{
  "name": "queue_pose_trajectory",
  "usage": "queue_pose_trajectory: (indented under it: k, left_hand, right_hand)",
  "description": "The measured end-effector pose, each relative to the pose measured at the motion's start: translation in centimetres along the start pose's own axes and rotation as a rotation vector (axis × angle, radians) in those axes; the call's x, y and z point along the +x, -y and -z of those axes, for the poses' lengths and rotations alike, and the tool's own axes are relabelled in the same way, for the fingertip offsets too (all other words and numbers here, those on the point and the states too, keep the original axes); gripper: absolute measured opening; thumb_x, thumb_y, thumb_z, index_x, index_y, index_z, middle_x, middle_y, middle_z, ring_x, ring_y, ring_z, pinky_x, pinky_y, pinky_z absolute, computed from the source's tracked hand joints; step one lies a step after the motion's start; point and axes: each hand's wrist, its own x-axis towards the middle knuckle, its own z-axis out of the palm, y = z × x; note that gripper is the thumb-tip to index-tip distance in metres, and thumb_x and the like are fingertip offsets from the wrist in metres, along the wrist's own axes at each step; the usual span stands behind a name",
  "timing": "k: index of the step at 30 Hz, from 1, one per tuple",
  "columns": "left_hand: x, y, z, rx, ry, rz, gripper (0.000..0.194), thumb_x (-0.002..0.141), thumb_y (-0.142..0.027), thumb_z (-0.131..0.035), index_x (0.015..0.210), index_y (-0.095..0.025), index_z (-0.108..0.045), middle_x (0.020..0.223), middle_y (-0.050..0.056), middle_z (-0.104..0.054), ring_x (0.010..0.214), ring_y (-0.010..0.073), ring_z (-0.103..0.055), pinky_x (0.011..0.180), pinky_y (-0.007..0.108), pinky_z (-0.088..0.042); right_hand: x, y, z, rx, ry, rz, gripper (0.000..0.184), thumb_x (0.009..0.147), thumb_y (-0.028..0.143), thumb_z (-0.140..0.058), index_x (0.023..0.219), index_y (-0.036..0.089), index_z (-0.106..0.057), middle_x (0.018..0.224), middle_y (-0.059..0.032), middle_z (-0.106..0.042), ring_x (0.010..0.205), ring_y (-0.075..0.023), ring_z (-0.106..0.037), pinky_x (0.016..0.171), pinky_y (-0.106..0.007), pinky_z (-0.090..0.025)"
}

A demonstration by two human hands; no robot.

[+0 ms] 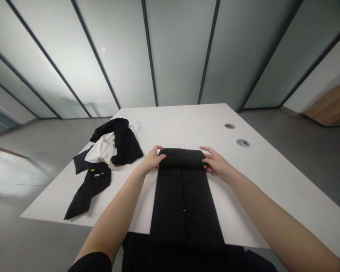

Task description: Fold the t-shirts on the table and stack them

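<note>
Hands are closed lightly around both ends of a folded-over band of black trousers (181,158), with the left hand (152,160) and the right hand (217,163) set on opposite sides. The long flat body of the trousers (183,204) is laid along the table (187,128) and hangs over its near edge. Folding from the far end appears to be in hand, and a further turn toward the body would seem to call for even pressure from both sides. Beyond the left hand, a heap of black and white clothes (116,145) is left lying, with a black garment bearing a small yellow mark (92,187) spread beside it.
</note>
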Motion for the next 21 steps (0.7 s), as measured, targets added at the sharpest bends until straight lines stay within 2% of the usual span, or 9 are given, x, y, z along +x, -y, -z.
queue_pose_trajectory:
  k: [5, 7, 9, 12, 14, 15, 17, 19, 21]
  left_hand:
    - [-1.0, -0.7, 2.0, 0.039, 0.289, -0.092, 0.03, 0.091, -0.032, -0.073, 0.116, -0.024, -0.058, 0.053, -0.014, -0.041, 0.037, 0.0065, -0.039, 0.039, 0.017, -0.024]
    - [-1.4, -0.9, 2.9, 0.052, 0.429, -0.119, 0.027, 0.092, -0.037, -0.075, 0.109, -0.023, -0.06, 0.051, -0.013, -0.04, 0.037, 0.0067, -0.04, 0.039, 0.017, -0.023]
    - [-1.8, -1.2, 3.6, 0.054, 0.587, -0.118, 0.028, 0.092, -0.043, -0.077, 0.101, -0.022, -0.061, 0.052, -0.01, -0.048, 0.038, 0.0063, -0.042, 0.039, 0.017, -0.025]
    - [-2.3, -1.2, 4.4, 0.019, 0.852, 0.022, 0.04, 0.087, -0.053, -0.083, 0.098, -0.022, -0.06, 0.075, 0.002, -0.073, 0.045, 0.0098, -0.059, 0.041, 0.018, -0.036]
    - [-2.4, -1.1, 4.7, 0.012, 0.976, 0.164, 0.049, 0.081, -0.06, -0.087, 0.102, -0.024, -0.061, 0.089, 0.007, -0.079, 0.058, 0.0185, -0.073, 0.044, 0.021, -0.045]
    - [-2.5, -1.0, 4.7, 0.019, 0.996, 0.219, 0.053, 0.079, -0.063, -0.088, 0.106, -0.025, -0.063, 0.088, 0.007, -0.079, 0.064, 0.023, -0.077, 0.046, 0.023, -0.049]
    - [-2.4, -0.8, 4.7, 0.037, 0.953, 0.276, 0.058, 0.078, -0.065, -0.088, 0.114, -0.026, -0.065, 0.078, 0.005, -0.077, 0.07, 0.028, -0.079, 0.048, 0.026, -0.053]
    - [-2.2, -0.5, 4.6, 0.042, 0.842, 0.279, 0.061, 0.081, -0.065, -0.086, 0.122, -0.026, -0.065, 0.07, 0.004, -0.074, 0.069, 0.028, -0.079, 0.051, 0.026, -0.054]
    - [-1.9, -0.4, 4.4, 0.052, 0.715, 0.249, 0.06, 0.086, -0.064, -0.081, 0.127, -0.025, -0.063, 0.068, 0.003, -0.073, 0.065, 0.0251, -0.078, 0.051, 0.024, -0.051]
  right_hand:
    - [-0.4, 0.5, 0.8, 0.004, 0.118, -0.015, 0.073, 0.066, 0.013, -0.069, 0.135, 0.032, -0.055, 0.091, 0.0039, -0.069, 0.045, -0.0051, -0.048, 0.036, -0.017, -0.027]
    - [-0.6, 0.8, 1.4, -0.052, 0.187, -0.035, 0.067, 0.068, 0.014, -0.07, 0.132, 0.03, -0.059, 0.086, 0.0042, -0.068, 0.043, -0.0046, -0.048, 0.035, -0.016, -0.025]
    - [-0.8, 0.9, 2.2, -0.094, 0.282, -0.07, 0.06, 0.071, 0.014, -0.07, 0.129, 0.028, -0.062, 0.076, 0.0054, -0.065, 0.04, -0.0038, -0.045, 0.034, -0.015, -0.025]
    - [-0.9, 0.5, 3.7, -0.127, 0.493, -0.151, 0.05, 0.075, 0.016, -0.071, 0.124, 0.024, -0.066, 0.072, 0.0043, -0.066, 0.038, -0.0045, -0.05, 0.035, -0.015, -0.032]
    - [-0.9, 0.1, 4.5, -0.136, 0.66, -0.221, 0.046, 0.08, 0.022, -0.076, 0.125, 0.021, -0.067, 0.076, 0.0012, -0.07, 0.047, -0.0092, -0.063, 0.042, -0.017, -0.046]
    - [-0.9, -0.2, 4.9, -0.133, 0.723, -0.253, 0.045, 0.082, 0.026, -0.078, 0.126, 0.02, -0.067, 0.08, -0.0007, -0.072, 0.055, -0.0122, -0.069, 0.049, -0.019, -0.054]
    - [-0.9, -0.5, 5.2, -0.113, 0.775, -0.299, 0.049, 0.087, 0.033, -0.082, 0.131, 0.019, -0.067, 0.089, -0.0035, -0.075, 0.07, -0.016, -0.076, 0.066, -0.026, -0.064]
    - [-1.0, -0.4, 5.1, -0.097, 0.736, -0.309, 0.051, 0.09, 0.037, -0.082, 0.136, 0.021, -0.065, 0.096, -0.0046, -0.076, 0.077, -0.0165, -0.077, 0.077, -0.031, -0.066]
    - [-0.9, -0.2, 4.7, -0.075, 0.662, -0.289, 0.054, 0.092, 0.037, -0.082, 0.141, 0.024, -0.063, 0.099, -0.0045, -0.076, 0.081, -0.0167, -0.077, 0.08, -0.032, -0.066]
